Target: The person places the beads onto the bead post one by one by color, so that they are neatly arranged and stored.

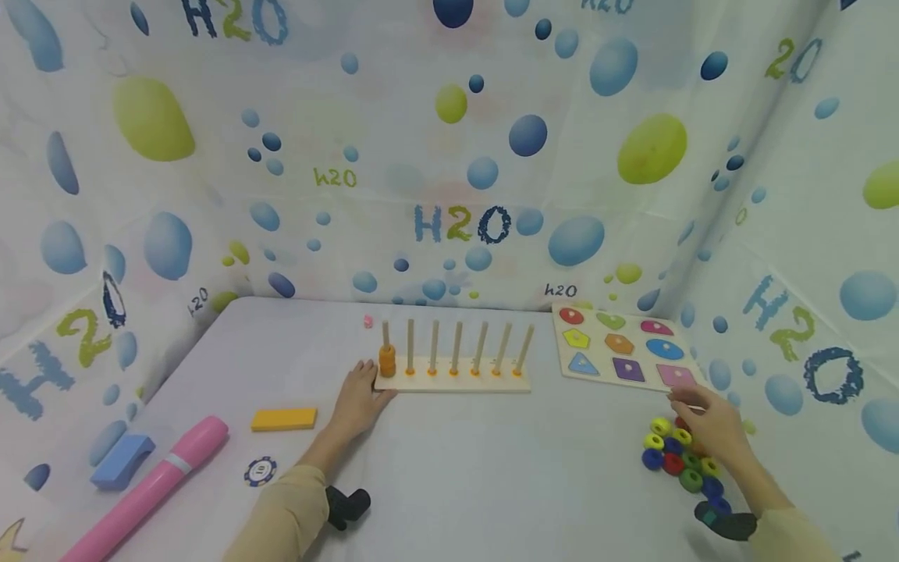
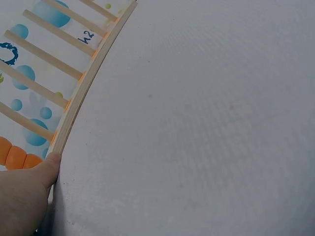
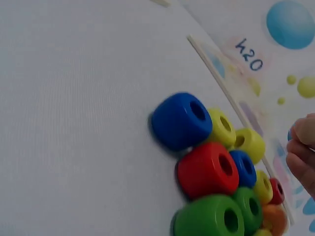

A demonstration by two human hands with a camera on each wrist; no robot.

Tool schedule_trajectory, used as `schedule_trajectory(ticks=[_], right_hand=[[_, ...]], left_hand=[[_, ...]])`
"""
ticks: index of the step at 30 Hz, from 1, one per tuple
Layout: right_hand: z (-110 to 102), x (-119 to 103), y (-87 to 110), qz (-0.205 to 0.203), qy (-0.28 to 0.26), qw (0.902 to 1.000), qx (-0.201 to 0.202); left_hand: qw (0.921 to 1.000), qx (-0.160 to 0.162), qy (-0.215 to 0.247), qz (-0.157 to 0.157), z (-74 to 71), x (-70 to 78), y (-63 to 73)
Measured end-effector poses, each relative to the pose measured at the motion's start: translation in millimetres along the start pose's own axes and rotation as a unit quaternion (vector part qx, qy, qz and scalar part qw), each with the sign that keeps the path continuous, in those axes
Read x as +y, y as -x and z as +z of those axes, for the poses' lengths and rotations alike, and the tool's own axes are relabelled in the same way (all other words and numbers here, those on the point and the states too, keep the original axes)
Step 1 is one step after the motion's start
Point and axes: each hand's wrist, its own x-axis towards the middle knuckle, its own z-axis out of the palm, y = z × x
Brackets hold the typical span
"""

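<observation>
My left hand (image 1: 358, 400) grips the left end of a wooden peg board (image 1: 456, 384), its thumb (image 2: 48, 169) against the front edge. Several upright pegs rise from the board. Orange beads (image 1: 387, 361) are stacked on the leftmost peg. Over a cluster of loose beads at the right, my right hand (image 1: 712, 425) hovers with loosely bent fingers; I see nothing held in them. In the right wrist view the cluster has a blue bead (image 3: 174, 123), a red bead (image 3: 204, 169) and a green bead (image 3: 202, 219), with yellow and orange ones behind. The hand partly covers the cluster in the head view.
A shape puzzle board (image 1: 572, 359) lies behind the beads. On the left are a yellow block (image 1: 284, 420), a poker chip (image 1: 261, 471), a blue block (image 1: 122, 462) and a long pink tube (image 1: 151, 492). A small pink piece (image 1: 368, 321) sits behind the peg board.
</observation>
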Motion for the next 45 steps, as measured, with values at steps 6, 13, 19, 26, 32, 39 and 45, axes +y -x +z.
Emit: schedule_trajectory(ticks=[6, 13, 19, 26, 32, 39, 45], right_hand=[[-6.8, 27.1, 22.5, 0.017, 0.029, 0.9994, 0.008], [-7.9, 38.2, 33.3, 0.049, 0.015, 0.9985, -0.018], [-10.2, 43.9, 34.2, 0.031, 0.024, 0.9989, -0.027], [-16.2, 44.9, 37.9, 0.026, 0.021, 0.9982, -0.051], [-23.9, 32.5, 40.0, 0.085, 0.041, 0.9939, -0.058], [-27.9, 20.1, 31.3, 0.096, 0.049, 0.9896, -0.095], [-30.2, 25.3, 35.0, 0.101, 0.045, 0.9910, -0.074]], left_hand=[[1.0000, -0.005, 0.006, 0.002, 0.1, 0.2, 0.8], [1.0000, -0.003, 0.005, 0.004, -1.5, 0.2, -1.4], [1.0000, -0.003, 0.002, -0.004, -2.6, -3.3, 0.1], [1.0000, 0.002, -0.001, -0.001, -2.1, -4.4, 0.7], [1.0000, -0.003, -0.006, 0.000, -1.1, -3.2, -4.5], [1.0000, 0.004, 0.004, 0.003, 0.6, -7.7, -7.7], [0.9999, -0.013, -0.001, 0.002, 6.4, -8.0, -6.5]])
